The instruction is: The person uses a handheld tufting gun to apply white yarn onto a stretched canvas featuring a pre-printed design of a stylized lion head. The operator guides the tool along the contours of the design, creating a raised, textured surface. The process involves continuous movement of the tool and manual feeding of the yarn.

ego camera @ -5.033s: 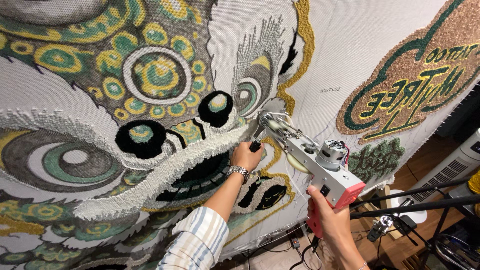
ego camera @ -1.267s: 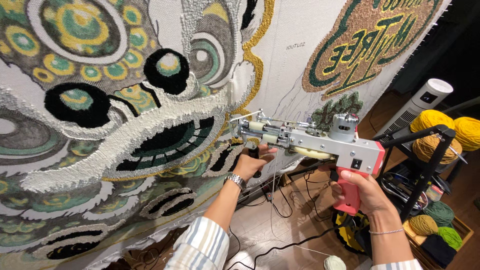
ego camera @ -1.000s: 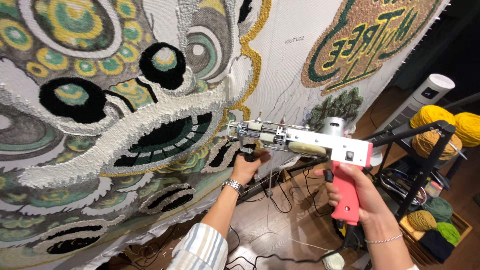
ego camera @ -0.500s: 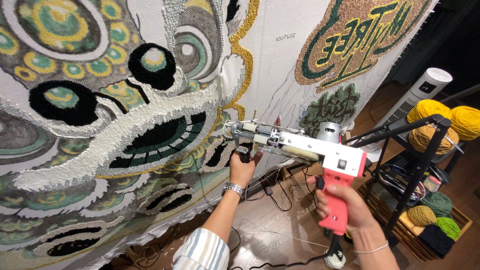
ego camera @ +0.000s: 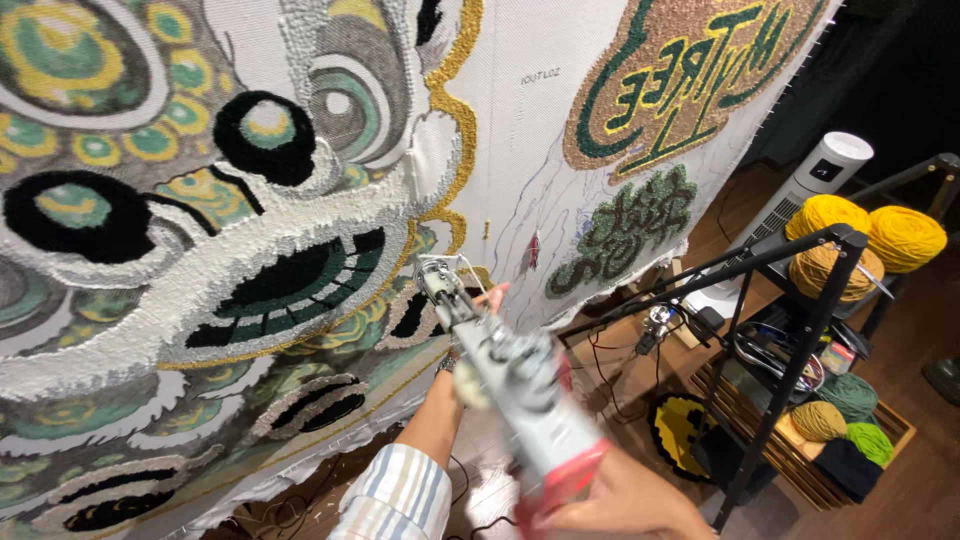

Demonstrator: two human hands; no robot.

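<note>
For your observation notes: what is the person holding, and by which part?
A tufting gun: the right hand grips its red rear handle, and the left hand holds near its front end.

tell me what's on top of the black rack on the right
Three yellow and mustard yarn balls sit atop the rack. Lower shelves hold green and ochre yarn; the rest there is dark and hidden by its frame.

A single view is given, taken from a camera worn on the head and tilted down and forward. A large white stretched cloth tufted with green, black and yellow yarn (ego camera: 300, 200) is faced at close range and fills the left and centre. A black metal rack holding yarn balls (ego camera: 800, 300) is seen farther off at the right.
</note>
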